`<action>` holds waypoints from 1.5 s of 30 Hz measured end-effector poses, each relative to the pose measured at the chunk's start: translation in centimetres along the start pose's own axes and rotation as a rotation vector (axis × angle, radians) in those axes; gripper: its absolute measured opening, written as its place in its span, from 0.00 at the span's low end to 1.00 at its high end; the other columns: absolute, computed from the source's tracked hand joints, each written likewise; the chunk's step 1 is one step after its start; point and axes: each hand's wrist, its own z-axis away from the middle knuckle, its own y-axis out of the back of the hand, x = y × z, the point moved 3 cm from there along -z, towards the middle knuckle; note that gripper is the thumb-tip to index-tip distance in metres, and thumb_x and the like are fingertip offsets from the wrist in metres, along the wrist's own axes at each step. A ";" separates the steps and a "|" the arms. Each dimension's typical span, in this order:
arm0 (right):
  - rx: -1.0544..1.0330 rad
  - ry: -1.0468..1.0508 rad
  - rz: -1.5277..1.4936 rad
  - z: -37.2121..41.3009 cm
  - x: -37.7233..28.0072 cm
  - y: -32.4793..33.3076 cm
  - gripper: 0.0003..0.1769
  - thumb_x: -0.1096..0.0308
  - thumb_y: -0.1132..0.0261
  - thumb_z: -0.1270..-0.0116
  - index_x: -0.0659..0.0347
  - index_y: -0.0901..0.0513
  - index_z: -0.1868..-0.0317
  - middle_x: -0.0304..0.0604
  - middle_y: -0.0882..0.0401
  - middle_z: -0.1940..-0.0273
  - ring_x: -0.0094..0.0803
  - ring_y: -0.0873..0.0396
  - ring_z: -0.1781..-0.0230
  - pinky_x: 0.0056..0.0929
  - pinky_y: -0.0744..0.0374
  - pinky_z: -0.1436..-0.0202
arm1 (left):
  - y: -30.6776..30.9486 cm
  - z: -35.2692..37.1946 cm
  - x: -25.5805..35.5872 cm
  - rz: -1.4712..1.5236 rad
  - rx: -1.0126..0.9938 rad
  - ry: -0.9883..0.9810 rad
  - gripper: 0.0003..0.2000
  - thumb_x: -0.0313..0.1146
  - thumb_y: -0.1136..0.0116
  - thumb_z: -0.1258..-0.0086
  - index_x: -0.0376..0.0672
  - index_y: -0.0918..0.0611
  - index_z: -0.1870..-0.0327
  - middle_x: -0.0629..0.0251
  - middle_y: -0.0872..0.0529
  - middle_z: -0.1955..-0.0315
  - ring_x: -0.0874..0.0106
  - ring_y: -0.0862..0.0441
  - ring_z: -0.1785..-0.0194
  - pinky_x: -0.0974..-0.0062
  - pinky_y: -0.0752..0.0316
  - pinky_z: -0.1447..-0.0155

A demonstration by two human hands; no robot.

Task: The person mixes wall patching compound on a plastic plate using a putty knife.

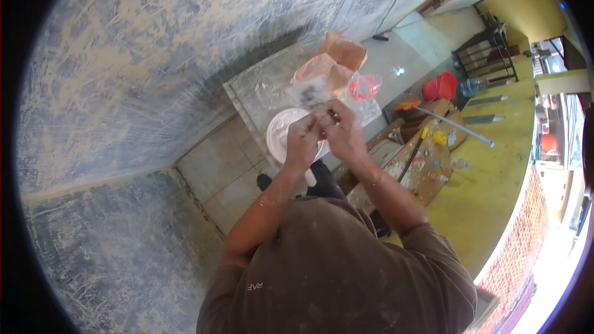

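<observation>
My left hand (302, 142) and my right hand (343, 131) meet in front of me, fingers closed and pressed together. Between them is a small whitish, see-through plastic packet (309, 91) with dark marks, pointing away from me. Just below and left of the hands stands a round white tub (272, 131) with a white paste-like material inside, partly hidden by my left hand. A pale handle (310, 178) sticks out at its near side. Beyond the packet, an opened brown paper sack (349, 54) rests on the grey board (247, 89).
A pink-red see-through container (366, 88) is right of the sack. Farther right are a red bucket (440, 86), a pole (458, 125), cardboard (427, 176) and a plastic bottle (460, 163). A patchily plastered wall (142, 74) rises on the left.
</observation>
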 end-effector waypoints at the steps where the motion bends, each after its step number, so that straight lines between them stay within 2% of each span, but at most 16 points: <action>1: 0.046 0.218 0.088 -1.9 -0.4 2.1 0.14 0.72 0.38 0.33 0.66 0.21 0.49 0.51 0.19 0.65 0.38 0.20 0.65 0.35 0.23 0.62 | -0.6 -1.6 0.0 -0.093 -0.057 0.019 0.16 0.32 0.42 0.27 0.34 0.20 0.42 0.63 0.13 0.63 0.76 0.16 0.63 0.76 0.21 0.59; 2: 0.088 0.435 0.173 -3.7 -0.8 4.4 0.12 0.72 0.39 0.33 0.66 0.21 0.50 0.52 0.19 0.68 0.40 0.20 0.68 0.36 0.24 0.64 | -0.9 -3.0 -0.2 -0.087 -0.040 0.008 0.16 0.32 0.42 0.27 0.34 0.20 0.42 0.63 0.13 0.63 0.76 0.16 0.63 0.76 0.21 0.59; 5: 0.088 0.399 0.716 -10.0 -5.5 12.5 0.11 0.65 0.39 0.32 0.61 0.18 0.54 0.57 0.17 0.64 0.57 0.18 0.62 0.47 0.21 0.61 | -2.4 -6.8 -1.1 -0.548 0.021 -0.061 0.26 0.35 0.33 0.35 0.40 0.24 0.35 0.62 0.13 0.66 0.70 0.15 0.65 0.69 0.21 0.61; 7: -0.071 0.676 1.155 -15.2 -4.6 14.9 0.11 0.63 0.39 0.33 0.55 0.17 0.53 0.52 0.16 0.66 0.50 0.16 0.63 0.43 0.19 0.60 | -3.7 -9.0 -1.6 -0.998 0.015 -0.123 0.36 0.35 0.29 0.42 0.48 0.29 0.29 0.60 0.13 0.67 0.61 0.14 0.67 0.61 0.21 0.60; 10: -0.495 0.543 1.573 -20.0 -3.0 11.9 0.09 0.69 0.37 0.37 0.52 0.16 0.57 0.45 0.16 0.67 0.42 0.15 0.62 0.40 0.18 0.60 | -5.2 -12.9 -3.5 -1.259 0.046 -0.163 0.40 0.32 0.31 0.42 0.53 0.35 0.26 0.59 0.13 0.67 0.57 0.14 0.64 0.58 0.22 0.58; 11: -0.472 0.722 1.263 -20.4 -1.8 10.8 0.09 0.68 0.36 0.38 0.50 0.15 0.58 0.40 0.14 0.64 0.39 0.15 0.60 0.35 0.17 0.59 | -5.3 -13.9 -4.3 -1.391 0.131 -0.262 0.39 0.31 0.32 0.42 0.54 0.34 0.26 0.59 0.13 0.67 0.57 0.14 0.64 0.58 0.22 0.58; 12: -0.619 0.467 1.269 -21.3 -1.6 9.1 0.09 0.68 0.36 0.39 0.48 0.14 0.58 0.39 0.14 0.62 0.37 0.14 0.59 0.33 0.17 0.59 | -5.1 -14.6 -5.2 -1.440 0.148 -0.273 0.31 0.30 0.34 0.41 0.52 0.26 0.33 0.57 0.12 0.64 0.55 0.14 0.62 0.57 0.21 0.58; 13: -0.664 0.785 1.508 -22.6 2.1 7.6 0.10 0.68 0.34 0.41 0.46 0.13 0.59 0.38 0.14 0.61 0.36 0.14 0.58 0.33 0.17 0.58 | -5.0 -15.1 -5.8 -1.450 0.137 -0.273 0.31 0.30 0.34 0.41 0.52 0.26 0.33 0.57 0.12 0.64 0.55 0.14 0.62 0.57 0.21 0.58; 15: -0.743 0.565 1.417 -23.4 4.0 6.1 0.11 0.67 0.33 0.43 0.47 0.12 0.59 0.37 0.13 0.61 0.35 0.14 0.58 0.32 0.17 0.57 | -4.7 -15.5 -6.3 -1.385 0.171 -0.320 0.19 0.29 0.35 0.40 0.48 0.19 0.45 0.56 0.13 0.65 0.54 0.14 0.63 0.58 0.21 0.60; 17: -0.686 0.924 1.549 -23.5 6.9 4.5 0.10 0.66 0.32 0.44 0.52 0.11 0.61 0.37 0.13 0.60 0.35 0.14 0.57 0.32 0.16 0.56 | -4.5 -15.2 -6.5 -1.360 0.186 -0.297 0.16 0.29 0.36 0.39 0.46 0.18 0.49 0.56 0.13 0.65 0.53 0.15 0.63 0.58 0.21 0.61; 18: -0.813 0.640 1.647 -24.2 6.6 4.0 0.09 0.66 0.33 0.43 0.55 0.11 0.62 0.38 0.13 0.59 0.35 0.14 0.56 0.34 0.17 0.54 | -4.4 -14.8 -6.5 -1.326 0.208 -0.278 0.12 0.29 0.37 0.39 0.45 0.17 0.54 0.56 0.13 0.66 0.53 0.15 0.64 0.59 0.22 0.62; 28: -0.789 0.777 1.436 -25.7 6.6 5.5 0.11 0.60 0.35 0.37 0.56 0.11 0.61 0.42 0.13 0.58 0.37 0.14 0.54 0.36 0.17 0.50 | -4.2 -14.5 -6.4 -1.331 0.209 -0.373 0.12 0.27 0.37 0.39 0.42 0.18 0.54 0.54 0.14 0.69 0.52 0.16 0.66 0.57 0.23 0.62; 36: -0.999 0.467 1.306 -26.5 5.0 6.2 0.22 0.49 0.36 0.36 0.62 0.13 0.57 0.52 0.14 0.58 0.46 0.16 0.54 0.41 0.18 0.50 | -4.6 -14.9 -6.6 -1.358 0.245 -0.370 0.13 0.26 0.37 0.41 0.43 0.19 0.54 0.55 0.16 0.72 0.52 0.17 0.66 0.55 0.24 0.62; 40: -0.959 0.351 1.121 -27.0 3.4 7.3 0.22 0.51 0.37 0.36 0.61 0.13 0.56 0.53 0.14 0.59 0.46 0.15 0.56 0.40 0.18 0.52 | -4.9 -15.1 -6.4 -1.384 0.223 -0.362 0.14 0.27 0.37 0.40 0.43 0.19 0.52 0.55 0.15 0.71 0.52 0.17 0.66 0.56 0.23 0.62; 42: -0.975 0.164 1.093 -27.8 3.5 7.8 0.18 0.63 0.38 0.39 0.56 0.15 0.49 0.50 0.14 0.60 0.43 0.14 0.62 0.37 0.17 0.62 | -5.5 -14.9 -6.1 -1.378 0.239 -0.402 0.16 0.27 0.37 0.40 0.43 0.19 0.50 0.56 0.14 0.71 0.53 0.16 0.67 0.56 0.23 0.62; 45: -0.980 0.054 0.923 -27.5 3.2 9.4 0.18 0.58 0.38 0.38 0.61 0.13 0.54 0.52 0.14 0.57 0.45 0.15 0.56 0.41 0.19 0.54 | -5.9 -14.7 -6.1 -1.343 0.253 -0.348 0.17 0.26 0.37 0.40 0.42 0.20 0.48 0.56 0.13 0.70 0.53 0.15 0.67 0.56 0.23 0.62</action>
